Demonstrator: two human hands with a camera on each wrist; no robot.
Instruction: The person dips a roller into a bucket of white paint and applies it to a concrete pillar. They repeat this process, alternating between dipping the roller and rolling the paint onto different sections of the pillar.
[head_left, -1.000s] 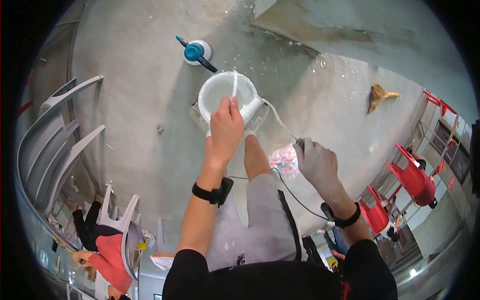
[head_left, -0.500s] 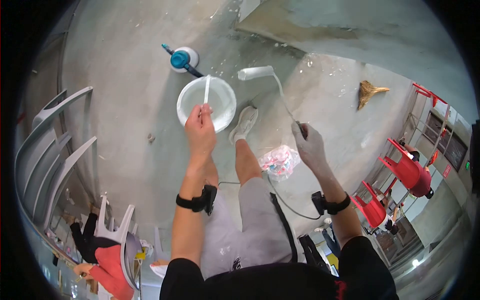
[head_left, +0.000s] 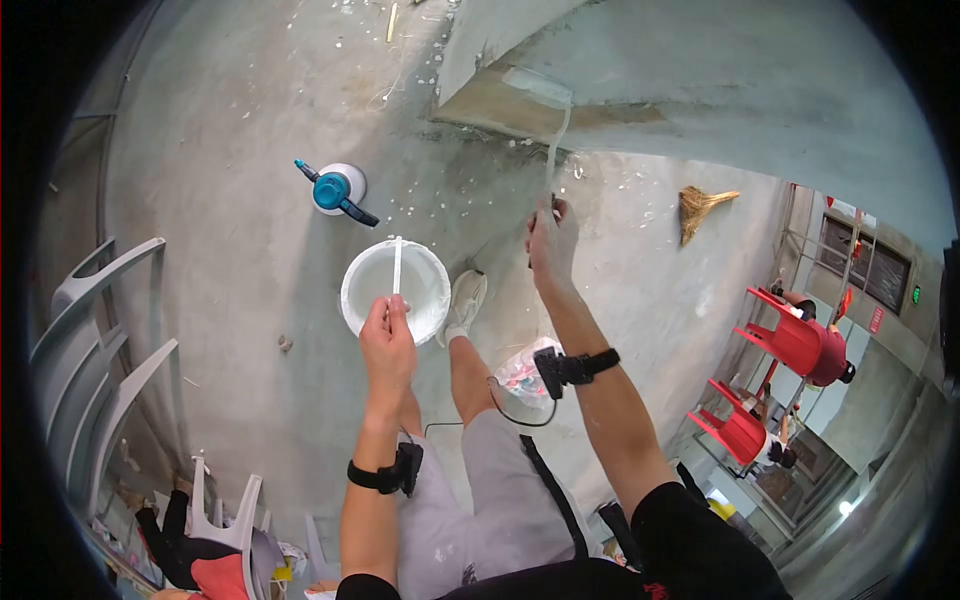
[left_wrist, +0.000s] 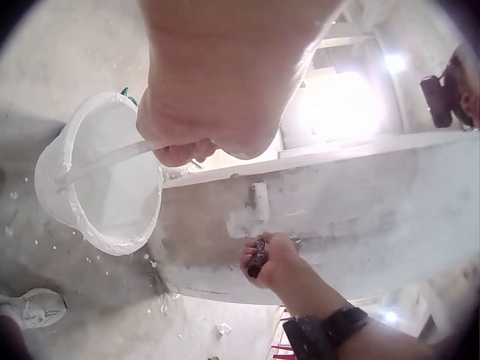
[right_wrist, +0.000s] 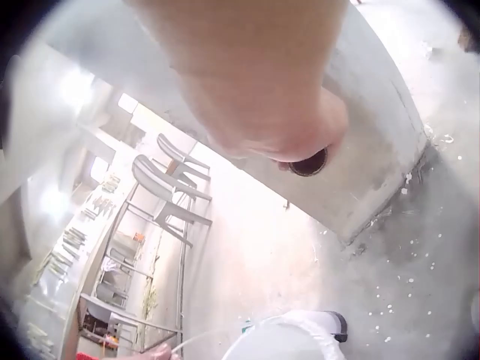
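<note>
My left hand (head_left: 388, 345) pinches the white handle (head_left: 397, 265) of a white bucket (head_left: 443, 285) hanging in front of my legs. My right hand (head_left: 553, 245) grips the dark handle of a paint roller, whose whitish rod (head_left: 556, 150) runs up to the roller sleeve (head_left: 540, 85) on the grey wall (head_left: 700, 60). In the left wrist view the white sleeve (left_wrist: 260, 201) lies against the wall beside a wet pale patch (left_wrist: 241, 224), and my right hand (left_wrist: 271, 261) is curled round the handle. Pale liquid or coating shows inside the bucket (left_wrist: 112, 180).
A blue-topped white sprayer (head_left: 334, 190) stands on the floor left of the bucket. A straw broom (head_left: 695, 212) lies to the right, a plastic bag (head_left: 525, 372) near my leg. Grey chairs (head_left: 110, 370) are at left; red chairs (head_left: 785, 335) and people at right.
The roller has moved from the bucket's rim up to the wall with my right hand, whose arm now reaches forward. My left hand still holds the bucket, now lifted clear of my feet and shifted left.
</note>
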